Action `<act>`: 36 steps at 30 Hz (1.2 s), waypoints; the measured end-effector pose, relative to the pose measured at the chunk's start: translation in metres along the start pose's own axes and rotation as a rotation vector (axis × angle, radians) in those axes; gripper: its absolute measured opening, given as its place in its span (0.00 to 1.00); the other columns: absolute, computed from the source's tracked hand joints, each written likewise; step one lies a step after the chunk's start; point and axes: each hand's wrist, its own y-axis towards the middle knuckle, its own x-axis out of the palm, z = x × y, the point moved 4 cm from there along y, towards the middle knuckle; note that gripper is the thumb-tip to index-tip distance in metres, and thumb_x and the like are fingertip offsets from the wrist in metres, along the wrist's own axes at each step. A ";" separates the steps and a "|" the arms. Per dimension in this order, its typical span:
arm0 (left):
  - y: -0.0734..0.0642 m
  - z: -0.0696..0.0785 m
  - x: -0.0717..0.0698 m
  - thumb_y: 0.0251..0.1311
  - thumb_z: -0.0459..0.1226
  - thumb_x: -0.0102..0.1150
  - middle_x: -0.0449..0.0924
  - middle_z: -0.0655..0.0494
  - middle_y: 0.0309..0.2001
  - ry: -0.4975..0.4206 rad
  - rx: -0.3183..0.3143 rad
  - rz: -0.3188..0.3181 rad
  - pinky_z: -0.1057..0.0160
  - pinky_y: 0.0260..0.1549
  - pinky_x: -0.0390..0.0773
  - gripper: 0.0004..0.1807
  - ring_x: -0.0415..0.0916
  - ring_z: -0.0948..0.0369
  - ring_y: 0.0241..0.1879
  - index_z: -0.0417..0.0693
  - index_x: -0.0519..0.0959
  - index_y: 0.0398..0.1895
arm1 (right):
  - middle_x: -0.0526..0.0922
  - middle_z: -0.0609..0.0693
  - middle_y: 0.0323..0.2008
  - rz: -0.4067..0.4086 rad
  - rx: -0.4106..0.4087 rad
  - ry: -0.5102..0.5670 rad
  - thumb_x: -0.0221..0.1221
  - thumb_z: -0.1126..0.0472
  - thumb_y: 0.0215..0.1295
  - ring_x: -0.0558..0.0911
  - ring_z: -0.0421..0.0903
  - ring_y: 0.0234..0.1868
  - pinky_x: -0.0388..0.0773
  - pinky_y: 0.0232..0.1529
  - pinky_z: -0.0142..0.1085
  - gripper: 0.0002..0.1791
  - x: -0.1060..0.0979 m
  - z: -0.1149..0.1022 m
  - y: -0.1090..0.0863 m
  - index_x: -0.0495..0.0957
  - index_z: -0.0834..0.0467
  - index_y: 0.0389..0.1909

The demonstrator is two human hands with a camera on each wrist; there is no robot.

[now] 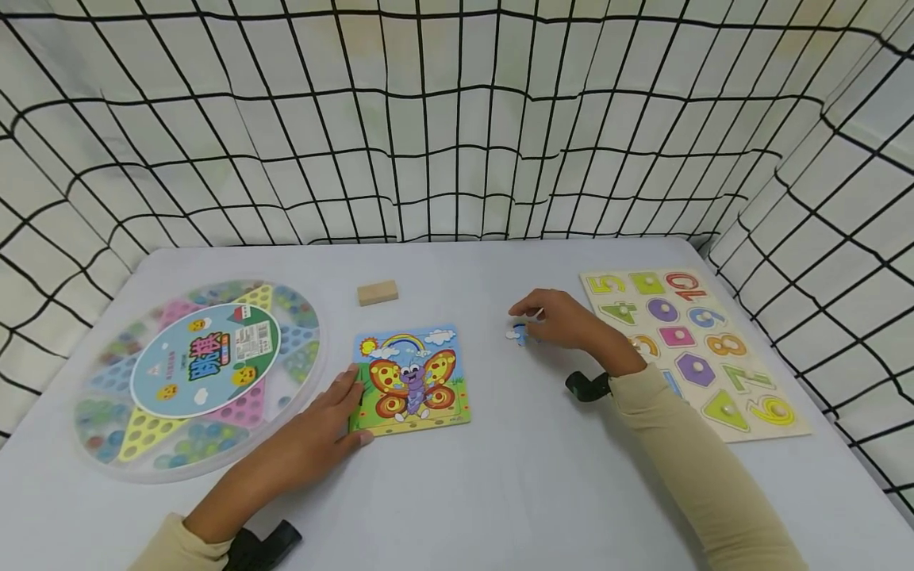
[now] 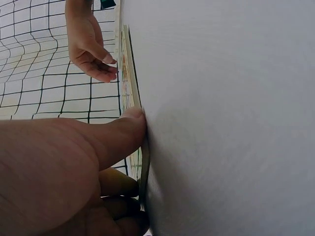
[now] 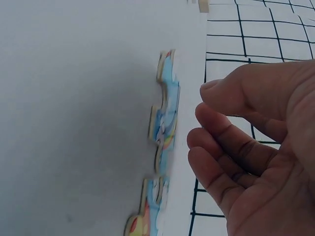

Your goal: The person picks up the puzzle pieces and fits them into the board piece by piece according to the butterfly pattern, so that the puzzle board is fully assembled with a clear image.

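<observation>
My left hand [image 1: 324, 432] holds the lower left corner of a butterfly puzzle board [image 1: 412, 381], thumb along its near edge and fingers at its left side. In the left wrist view the board [image 2: 129, 78] shows edge-on, with the thumb against it. My right hand [image 1: 560, 321] hovers with loosely bent fingers over a small blue and white puzzle piece [image 1: 518, 333]. The right wrist view shows nothing between thumb and fingers. Beside them lie a blue puzzle piece with a rainbow [image 3: 170, 118] and another piece with yellow and red [image 3: 147, 209].
A round clear case of a marble board game [image 1: 207, 361] lies on the left. Behind the butterfly board is a small wooden block [image 1: 377, 293]. A number and shape puzzle board [image 1: 689, 357] lies at the right, beneath the right forearm. Black netting [image 1: 457, 119] surrounds the white table.
</observation>
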 end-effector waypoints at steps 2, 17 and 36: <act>0.000 0.000 0.000 0.67 0.45 0.58 0.40 0.36 0.76 0.001 -0.002 -0.002 0.38 0.63 0.57 0.42 0.41 0.38 0.73 0.29 0.52 0.73 | 0.81 0.57 0.49 0.003 0.010 0.005 0.57 0.74 0.60 0.77 0.52 0.49 0.75 0.52 0.45 0.18 0.000 0.003 -0.002 0.80 0.66 0.52; 0.001 -0.002 0.001 0.68 0.45 0.57 0.39 0.37 0.76 0.004 0.002 0.000 0.39 0.64 0.56 0.41 0.40 0.39 0.73 0.29 0.52 0.73 | 0.81 0.57 0.47 0.016 0.051 -0.007 0.60 0.74 0.59 0.77 0.52 0.47 0.73 0.51 0.45 0.17 0.001 0.012 -0.005 0.80 0.67 0.51; 0.001 -0.001 0.001 0.68 0.45 0.57 0.39 0.37 0.76 0.016 -0.008 -0.005 0.38 0.63 0.56 0.42 0.40 0.39 0.73 0.31 0.51 0.74 | 0.80 0.58 0.49 -0.072 0.052 -0.094 0.64 0.73 0.58 0.77 0.53 0.50 0.74 0.53 0.45 0.21 0.000 0.005 -0.004 0.78 0.68 0.54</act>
